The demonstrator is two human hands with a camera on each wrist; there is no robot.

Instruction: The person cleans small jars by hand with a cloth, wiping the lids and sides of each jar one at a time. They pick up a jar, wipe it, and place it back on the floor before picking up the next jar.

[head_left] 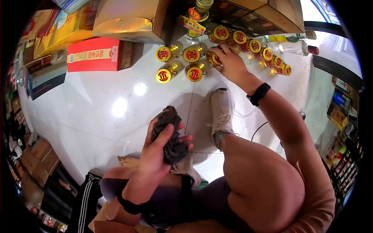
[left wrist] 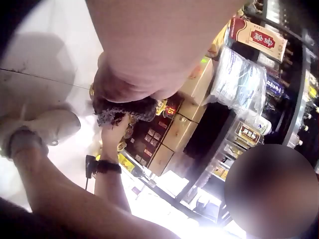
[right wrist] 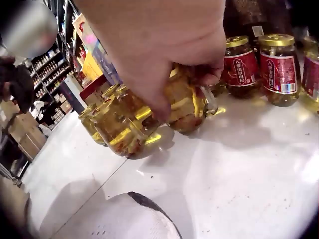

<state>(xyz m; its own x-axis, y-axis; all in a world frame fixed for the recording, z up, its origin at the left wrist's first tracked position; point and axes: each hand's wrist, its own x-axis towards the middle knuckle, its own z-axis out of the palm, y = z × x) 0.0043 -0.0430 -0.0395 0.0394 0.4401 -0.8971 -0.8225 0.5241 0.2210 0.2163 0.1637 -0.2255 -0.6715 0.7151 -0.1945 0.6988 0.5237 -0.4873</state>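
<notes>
My right hand (head_left: 232,66) reaches down over the floor and grips a glass jar (right wrist: 185,107) with a gold and red lid. In the right wrist view, yellow liquid with pieces in it shows through the glass. Just left of it in the head view stand several matching jars (head_left: 191,54) in two short rows. A curved line of more jars (head_left: 254,46) runs on the right, with red labels (right wrist: 279,74) facing the right wrist camera. Nearer the body, my left hand (head_left: 154,153) holds a crumpled dark grey cloth (head_left: 171,147), fingers curled around it.
A red box (head_left: 93,55) and a large tan carton (head_left: 124,21) stand at the back left. Behind the jars are a larger bottle with a "15" tag (head_left: 194,14) and dark cartons (head_left: 268,15). Clear bottles (head_left: 297,48) lie at the right. A shoe (head_left: 222,112) rests close below the jars.
</notes>
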